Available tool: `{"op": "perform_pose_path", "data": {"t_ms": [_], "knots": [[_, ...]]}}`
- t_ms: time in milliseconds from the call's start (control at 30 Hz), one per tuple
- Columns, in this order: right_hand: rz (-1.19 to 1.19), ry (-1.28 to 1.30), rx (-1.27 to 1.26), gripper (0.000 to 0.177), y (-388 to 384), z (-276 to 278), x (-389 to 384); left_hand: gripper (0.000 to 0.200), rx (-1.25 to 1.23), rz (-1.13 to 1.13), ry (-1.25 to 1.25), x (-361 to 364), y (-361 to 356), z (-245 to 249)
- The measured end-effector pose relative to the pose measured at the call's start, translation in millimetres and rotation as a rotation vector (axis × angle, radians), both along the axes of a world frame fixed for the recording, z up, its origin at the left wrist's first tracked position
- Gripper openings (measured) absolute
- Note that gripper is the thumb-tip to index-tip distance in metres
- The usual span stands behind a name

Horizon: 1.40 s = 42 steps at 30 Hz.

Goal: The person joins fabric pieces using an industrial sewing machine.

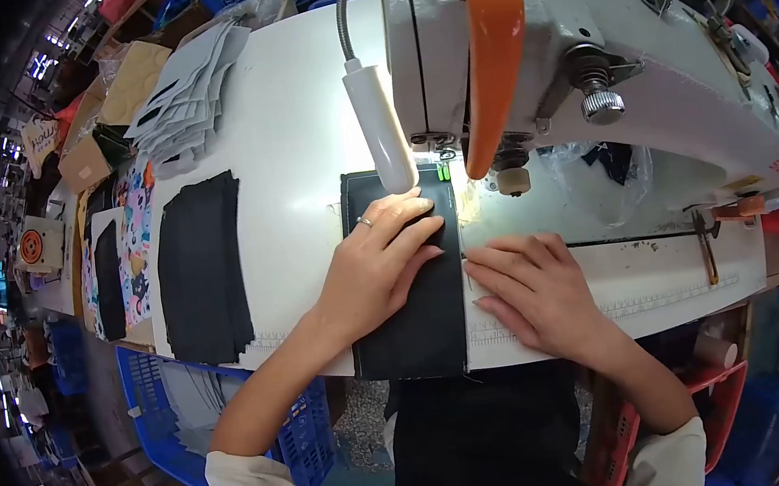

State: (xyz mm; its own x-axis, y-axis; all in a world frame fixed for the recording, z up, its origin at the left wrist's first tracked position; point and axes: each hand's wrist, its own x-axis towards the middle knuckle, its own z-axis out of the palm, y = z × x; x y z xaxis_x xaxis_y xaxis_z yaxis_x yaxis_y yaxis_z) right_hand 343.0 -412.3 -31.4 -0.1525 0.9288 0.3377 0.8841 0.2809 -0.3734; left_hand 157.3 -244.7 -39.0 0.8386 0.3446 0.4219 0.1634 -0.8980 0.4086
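A black rectangular fabric panel (409, 336) with light stitching along its edges lies lengthwise on the white table, its far end under the head of a sewing machine (567, 35). My left hand (381, 253), a ring on one finger, rests on the panel with its fingers stretched forward. Beside the panel's right edge my right hand (532, 290) lies on the table, fingers extended and the tips touching that edge. A lit white lamp (382, 130) hangs over the far end and hides part of it. Small green clips (444, 172) show near the needle area.
To the left lies a stack of black fabric pieces (202, 270), with grey sheets (189, 93) piled behind. A blue basket (156, 415) and a red basket (724, 398) stand below the table edge. Small pliers-like snips (706, 248) lie at right, near a printed ruler (605, 310).
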Motion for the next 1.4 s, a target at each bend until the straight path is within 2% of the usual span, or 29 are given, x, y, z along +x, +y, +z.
{"op": "perform_pose_path", "data": {"t_ms": [500,733,1000,1400], "knots": [[0.079,0.016,0.014,0.038,-3.0,-0.3,1.4,0.036,-0.05,-0.112,-0.062,-12.5,-6.2,-0.2],[0.115,0.075,0.083,0.038,-0.6,4.0,-0.3,0.042,0.017,-0.137,0.021,-8.8,-1.7,8.1],[0.222,0.138,-0.008,0.037,6.4,2.6,-0.5,0.056,-0.036,-0.109,0.144,-8.4,8.1,6.8],[0.198,0.089,0.01,0.035,20.2,3.0,9.0,0.054,0.025,-0.041,0.203,3.9,14.9,5.6]]}}
